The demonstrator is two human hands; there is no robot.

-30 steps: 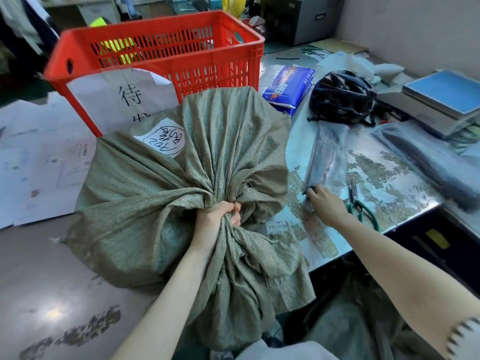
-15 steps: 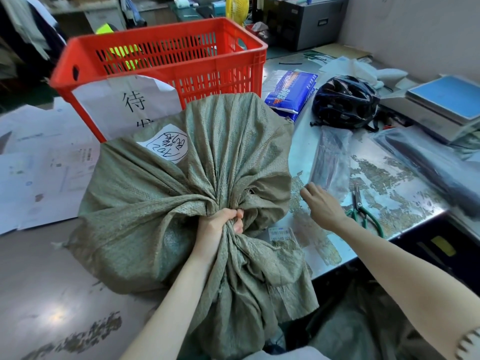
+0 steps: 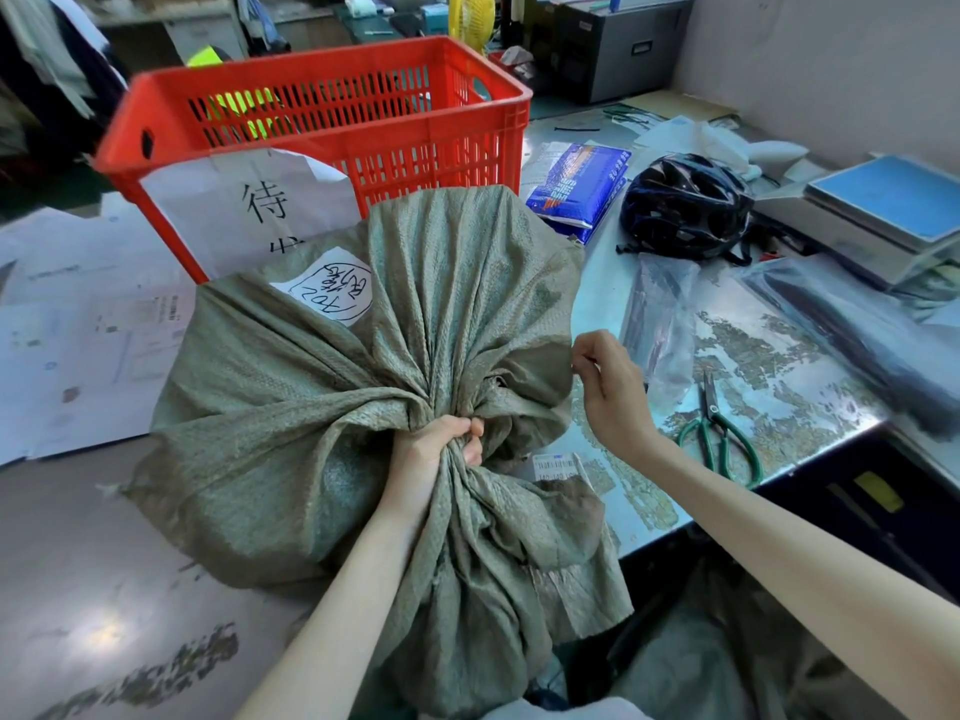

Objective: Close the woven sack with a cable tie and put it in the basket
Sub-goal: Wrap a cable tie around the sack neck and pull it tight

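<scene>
Woven sack (image 3: 322, 407) neck gripped by left hand (image 3: 431, 459); right hand (image 3: 613, 392) pinched

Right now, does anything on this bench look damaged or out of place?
The metal tabletop is badly worn: its coating has flaked off in mottled patches beside the scissors. A bike helmet also sits among the packing supplies. The woven sack itself looks intact.

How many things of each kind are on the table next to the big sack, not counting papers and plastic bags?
Red basket: 1
Black helmet: 1
Green-handled scissors: 1
Blue packet: 1
Scale with a blue top: 1
Total: 5
</scene>
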